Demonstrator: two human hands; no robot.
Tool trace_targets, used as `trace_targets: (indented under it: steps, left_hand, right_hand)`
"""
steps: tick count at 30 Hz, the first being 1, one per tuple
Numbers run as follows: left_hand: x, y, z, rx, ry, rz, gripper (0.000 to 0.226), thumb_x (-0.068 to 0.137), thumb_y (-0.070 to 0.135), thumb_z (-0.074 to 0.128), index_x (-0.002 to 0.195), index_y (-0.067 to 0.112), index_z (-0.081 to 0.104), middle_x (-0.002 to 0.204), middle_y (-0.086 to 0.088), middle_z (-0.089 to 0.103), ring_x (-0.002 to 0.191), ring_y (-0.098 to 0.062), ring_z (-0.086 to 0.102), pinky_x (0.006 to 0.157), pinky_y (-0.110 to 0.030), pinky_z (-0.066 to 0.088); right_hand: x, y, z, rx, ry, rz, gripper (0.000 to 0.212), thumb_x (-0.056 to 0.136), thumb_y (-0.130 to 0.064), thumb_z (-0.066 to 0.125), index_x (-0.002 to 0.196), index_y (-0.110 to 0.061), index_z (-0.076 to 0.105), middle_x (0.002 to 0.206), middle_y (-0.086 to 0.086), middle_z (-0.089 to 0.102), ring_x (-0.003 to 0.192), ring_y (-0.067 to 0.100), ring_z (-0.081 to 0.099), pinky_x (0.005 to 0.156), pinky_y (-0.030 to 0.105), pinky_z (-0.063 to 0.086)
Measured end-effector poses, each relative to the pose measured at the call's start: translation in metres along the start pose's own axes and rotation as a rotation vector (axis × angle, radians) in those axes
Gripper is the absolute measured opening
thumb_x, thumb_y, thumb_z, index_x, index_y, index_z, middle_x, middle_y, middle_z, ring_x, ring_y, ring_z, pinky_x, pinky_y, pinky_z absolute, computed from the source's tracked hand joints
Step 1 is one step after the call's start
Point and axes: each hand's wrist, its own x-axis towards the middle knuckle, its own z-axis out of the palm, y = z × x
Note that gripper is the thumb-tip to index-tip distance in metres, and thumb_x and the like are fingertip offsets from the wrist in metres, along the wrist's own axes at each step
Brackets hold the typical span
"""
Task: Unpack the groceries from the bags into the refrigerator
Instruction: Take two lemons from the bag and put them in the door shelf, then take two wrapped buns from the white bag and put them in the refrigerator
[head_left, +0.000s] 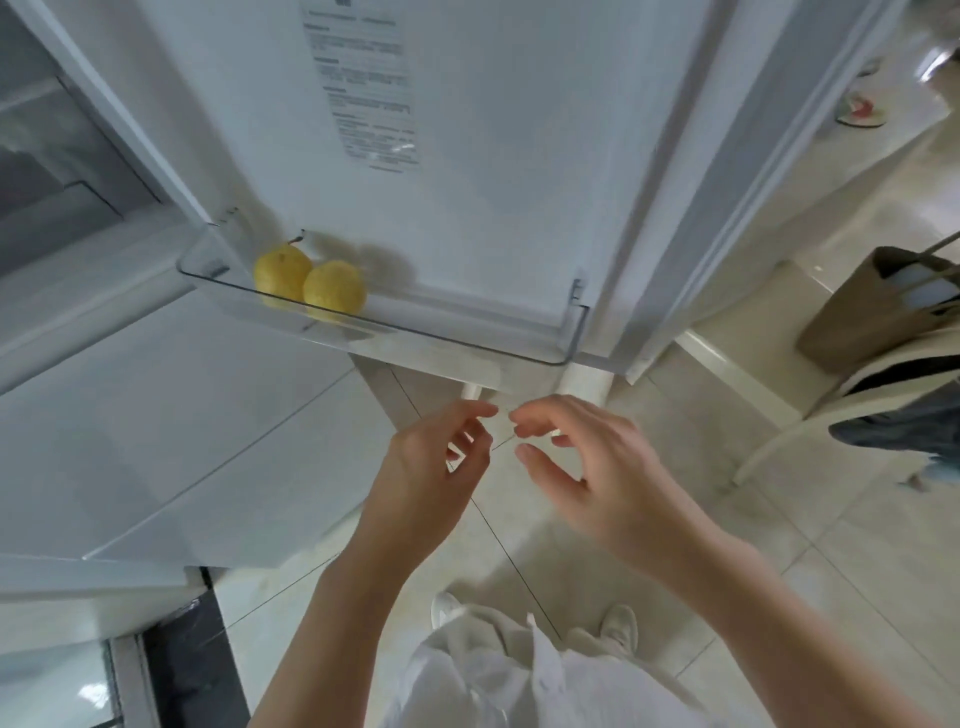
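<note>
The refrigerator door (493, 156) stands open in front of me. Its clear bottom door shelf (467, 340) holds two yellow pears (309, 280) lying side by side at its left end. My left hand (431, 467) and my right hand (576, 462) hover below the shelf, above the tiled floor. Both have loosely curled fingers, fingertips almost meeting, and hold nothing. A brown paper bag (872, 306) stands on the floor at the right.
The white lower freezer door (156, 441) fills the left. A chair (810, 415) with dark clothing on it stands at the right beside the bag. A slipper (860, 111) lies on the floor far right. My shoes (618, 629) show at the bottom.
</note>
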Motion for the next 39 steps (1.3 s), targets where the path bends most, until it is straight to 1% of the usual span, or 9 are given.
trace_targets:
  steps: [3,7,12,16,19,24,28,32,39]
  left_hand:
    - [0.000,0.020,0.047,0.028,-0.035,-0.032,0.020,0.093,0.019,0.060,0.109,0.027,0.066,0.083,0.023,0.061,0.083,0.002,0.059,0.072,-0.006,0.045]
    - [0.000,0.052,0.121,0.019,-0.091,-0.069,0.019,0.092,0.020,0.059,0.106,0.028,0.068,0.080,0.022,0.064,0.080,0.003,0.061,0.071,-0.007,0.045]
    - [0.011,0.095,0.209,0.005,-0.190,-0.077,0.019,0.093,0.022,0.056,0.107,0.030,0.066,0.085,0.014,0.070,0.081,0.001,0.063,0.077,-0.021,0.053]
    - [0.034,0.121,0.245,0.005,-0.245,-0.062,0.016,0.094,0.024,0.057,0.107,0.028,0.066,0.083,0.016,0.069,0.081,0.005,0.062,0.072,-0.009,0.048]
    - [0.062,0.130,0.258,0.006,-0.249,-0.092,0.015,0.092,0.021,0.059,0.103,0.028,0.067,0.080,0.015,0.069,0.080,0.002,0.062,0.071,-0.009,0.048]
    - [0.120,0.132,0.277,-0.007,-0.220,-0.139,0.015,0.092,0.017,0.059,0.103,0.023,0.068,0.083,0.013,0.070,0.080,0.001,0.063,0.070,-0.007,0.046]
    - [0.182,0.131,0.295,0.001,-0.200,-0.176,0.016,0.093,0.020,0.059,0.105,0.025,0.068,0.083,0.013,0.070,0.079,0.002,0.063,0.071,-0.012,0.050]
    - [0.239,0.139,0.297,0.018,-0.181,-0.161,0.015,0.093,0.023,0.058,0.104,0.027,0.067,0.085,0.015,0.069,0.079,0.001,0.062,0.073,-0.017,0.050]
    - [0.327,0.137,0.289,0.029,-0.079,-0.159,0.014,0.094,0.025,0.059,0.105,0.026,0.067,0.084,0.012,0.069,0.077,0.000,0.063,0.068,-0.018,0.052]
  right_hand:
    - [-0.026,0.040,-0.031,-0.028,-0.025,0.060,0.020,0.092,-0.025,0.059,0.111,-0.021,0.062,0.101,-0.014,0.065,0.098,-0.001,0.060,0.085,0.026,0.050]
    - [-0.059,0.097,-0.081,-0.045,-0.037,0.138,0.020,0.092,-0.026,0.058,0.111,-0.022,0.061,0.098,-0.015,0.065,0.096,-0.003,0.060,0.086,0.022,0.049]
    - [-0.086,0.160,-0.139,-0.107,-0.023,0.208,0.022,0.093,-0.027,0.058,0.113,-0.021,0.061,0.099,-0.012,0.067,0.090,-0.004,0.057,0.083,0.013,0.046]
    - [-0.093,0.203,-0.172,-0.108,-0.003,0.303,0.022,0.093,-0.027,0.058,0.115,-0.022,0.061,0.100,-0.012,0.065,0.092,-0.001,0.059,0.084,0.018,0.048]
    - [-0.086,0.232,-0.189,-0.079,0.029,0.364,0.022,0.093,-0.026,0.058,0.114,-0.021,0.062,0.099,-0.012,0.064,0.092,0.001,0.060,0.085,0.022,0.051]
    - [-0.046,0.273,-0.213,-0.034,0.012,0.409,0.021,0.093,-0.025,0.058,0.114,-0.021,0.062,0.097,-0.012,0.064,0.091,0.000,0.060,0.084,0.020,0.050]
    - [0.010,0.304,-0.231,-0.039,0.011,0.388,0.018,0.092,-0.022,0.060,0.110,-0.020,0.063,0.094,-0.008,0.066,0.087,0.003,0.060,0.079,0.018,0.048]
    - [0.073,0.325,-0.250,-0.064,-0.003,0.316,0.015,0.089,-0.017,0.061,0.104,-0.016,0.064,0.090,-0.006,0.068,0.084,0.009,0.062,0.078,0.027,0.050]
    - [0.180,0.351,-0.277,-0.101,-0.058,0.192,0.025,0.092,-0.024,0.057,0.116,-0.017,0.059,0.097,-0.006,0.068,0.091,0.013,0.064,0.081,0.030,0.052]
